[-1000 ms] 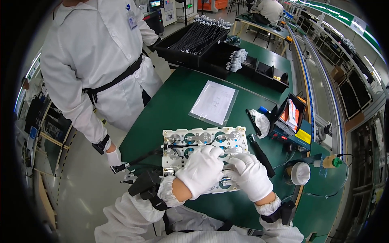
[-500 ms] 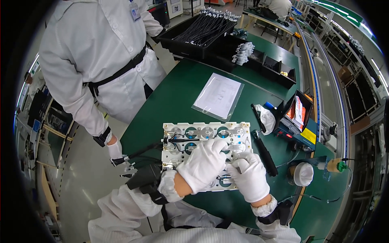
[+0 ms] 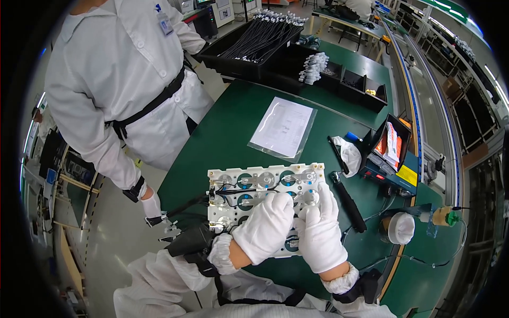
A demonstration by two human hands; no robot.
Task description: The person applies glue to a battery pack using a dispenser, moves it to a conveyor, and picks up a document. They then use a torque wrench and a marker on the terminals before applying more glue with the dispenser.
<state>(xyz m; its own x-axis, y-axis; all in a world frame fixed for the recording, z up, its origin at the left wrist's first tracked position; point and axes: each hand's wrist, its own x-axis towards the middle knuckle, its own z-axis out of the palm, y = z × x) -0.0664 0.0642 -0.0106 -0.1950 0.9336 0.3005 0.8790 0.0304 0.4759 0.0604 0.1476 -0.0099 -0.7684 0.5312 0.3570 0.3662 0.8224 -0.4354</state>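
Observation:
A white rectangular frame lies on the green table in front of me, with rows of round openings, shiny metal plates and blue dots. Thin black wires run across its upper left part toward my fingers. My left hand, in a white glove, rests over the frame's middle with its fingers curled together; what they hold, if anything, is hidden. Close beside it, my gloved right hand lies over the frame's right side, fingers stretched out toward a metal plate. Both hands cover part of the frame.
A black-handled tool lies right of the frame. Beyond are a plastic-sleeved sheet, a black bin of cables and small parts bins. A white-lined cup stands right. At left, a person in white holds dark cable ends.
My right hand has gone from bent, pinching fingers to straighter ones reaching farther up the frame. The left hand stays nearly in place. The whole view has shifted slightly.

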